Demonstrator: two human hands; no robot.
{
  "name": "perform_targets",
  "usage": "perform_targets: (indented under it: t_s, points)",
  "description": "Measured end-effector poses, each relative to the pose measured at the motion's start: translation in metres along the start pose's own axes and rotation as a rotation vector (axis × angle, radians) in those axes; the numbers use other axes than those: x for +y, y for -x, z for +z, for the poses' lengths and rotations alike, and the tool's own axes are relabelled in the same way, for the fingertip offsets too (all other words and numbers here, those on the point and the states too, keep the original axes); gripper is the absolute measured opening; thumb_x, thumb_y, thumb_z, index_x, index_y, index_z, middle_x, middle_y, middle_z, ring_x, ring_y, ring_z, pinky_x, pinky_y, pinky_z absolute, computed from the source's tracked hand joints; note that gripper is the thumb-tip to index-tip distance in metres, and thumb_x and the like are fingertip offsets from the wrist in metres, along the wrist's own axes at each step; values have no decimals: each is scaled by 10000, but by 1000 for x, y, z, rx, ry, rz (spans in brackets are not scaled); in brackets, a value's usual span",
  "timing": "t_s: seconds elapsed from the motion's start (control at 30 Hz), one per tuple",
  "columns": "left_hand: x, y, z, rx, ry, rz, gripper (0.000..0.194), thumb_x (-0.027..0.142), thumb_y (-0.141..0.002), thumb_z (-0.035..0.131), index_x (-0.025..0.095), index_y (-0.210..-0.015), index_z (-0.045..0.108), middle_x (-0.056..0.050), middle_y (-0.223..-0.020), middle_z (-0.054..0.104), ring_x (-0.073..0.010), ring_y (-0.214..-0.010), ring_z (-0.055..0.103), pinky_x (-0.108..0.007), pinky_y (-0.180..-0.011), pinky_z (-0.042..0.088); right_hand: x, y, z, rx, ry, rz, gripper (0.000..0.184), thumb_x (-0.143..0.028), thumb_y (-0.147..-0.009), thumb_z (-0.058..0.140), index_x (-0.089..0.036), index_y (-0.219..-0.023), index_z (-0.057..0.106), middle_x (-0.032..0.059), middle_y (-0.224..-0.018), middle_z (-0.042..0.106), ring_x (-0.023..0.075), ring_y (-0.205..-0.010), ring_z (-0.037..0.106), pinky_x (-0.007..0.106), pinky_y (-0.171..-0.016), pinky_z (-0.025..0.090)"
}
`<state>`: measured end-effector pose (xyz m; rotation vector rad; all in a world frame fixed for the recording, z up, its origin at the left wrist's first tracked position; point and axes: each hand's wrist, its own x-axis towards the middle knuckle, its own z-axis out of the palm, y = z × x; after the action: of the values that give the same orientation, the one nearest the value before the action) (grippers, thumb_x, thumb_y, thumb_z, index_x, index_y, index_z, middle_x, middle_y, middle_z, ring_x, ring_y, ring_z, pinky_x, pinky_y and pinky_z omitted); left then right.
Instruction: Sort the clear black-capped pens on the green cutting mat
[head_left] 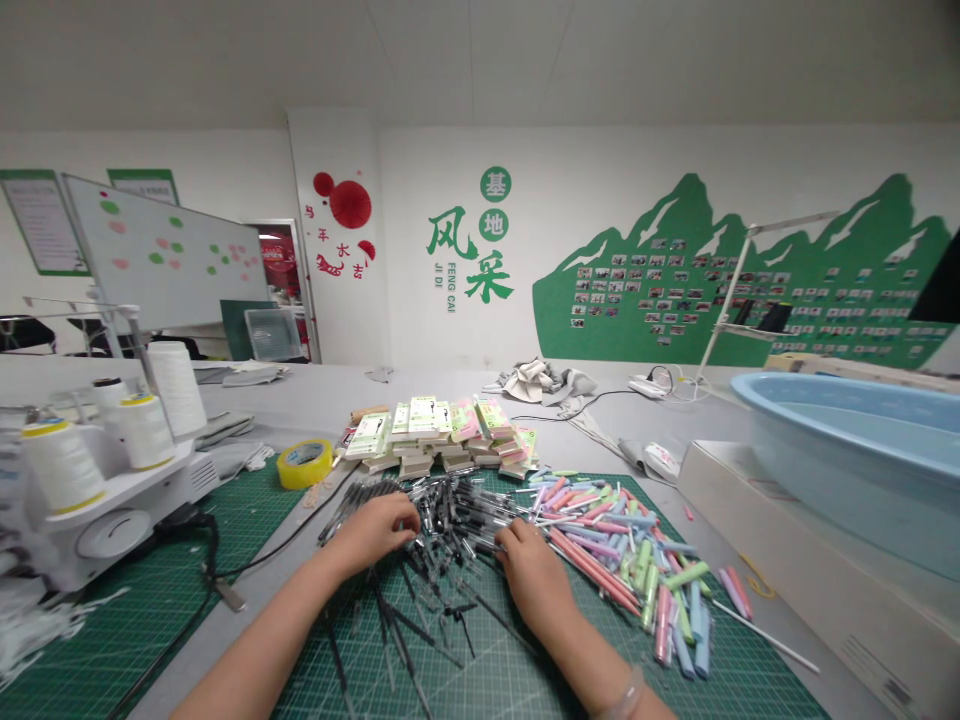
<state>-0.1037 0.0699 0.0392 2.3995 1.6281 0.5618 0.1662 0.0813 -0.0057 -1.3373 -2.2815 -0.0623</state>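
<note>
My left hand is at the left side of a loose pile of black and clear pens, its fingers curled together. My right hand is at the pile's right side, fingertips bent in toward the pens. What either hand pinches is too small and blurred to make out. Several single black pens lie scattered below the pile on the green cutting mat. Right of my right hand spreads a heap of pastel pen-like tubes in pink, blue, green and purple. Stacks of small printed boxes stand behind the pens.
A yellow tape roll lies left of the boxes. A sewing machine with thread cones is at the left, its cable crossing the mat. On the right, a blue basin sits on a white box. Crumpled cloth lies farther back.
</note>
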Motion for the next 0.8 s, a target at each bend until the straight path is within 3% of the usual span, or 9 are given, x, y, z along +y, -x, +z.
perform_targets:
  t_s: [0.13, 0.33, 0.63, 0.8]
  points:
    - [-4, 2, 5, -17, -54, -22, 139, 189, -736, 530, 230, -787, 653, -8, -831, 606, -166, -812, 550, -236, -723, 385, 1, 1, 2, 11, 40, 3, 191, -63, -791, 458, -218, -842, 558, 45, -903, 591, 202, -855, 536, 280, -709, 380]
    - [-15, 5, 2, 88, -156, -81, 161, 133, -720, 510, 233, -763, 628, -9, -837, 606, -173, -858, 545, -240, -740, 371, 6, 6, -2, 31, 53, 22, 142, -102, -845, 427, -193, -842, 536, 62, -900, 582, 195, -820, 533, 281, -698, 371]
    - [-13, 3, -4, -29, -17, -91, 134, 236, -721, 556, 239, -778, 677, 0, -810, 643, -166, -774, 569, -230, -681, 384, 5, 8, -8, 85, -73, 36, 132, -125, -861, 402, -193, -824, 508, 59, -840, 589, 183, -771, 523, 272, -672, 364]
    - [-11, 2, -2, 23, -9, -98, 152, 210, -729, 532, 237, -782, 672, 1, -826, 646, -165, -788, 573, -232, -698, 387, 3, 9, -8, 76, -122, 59, 144, -124, -859, 386, -196, -827, 507, 60, -842, 596, 188, -780, 532, 274, -681, 373]
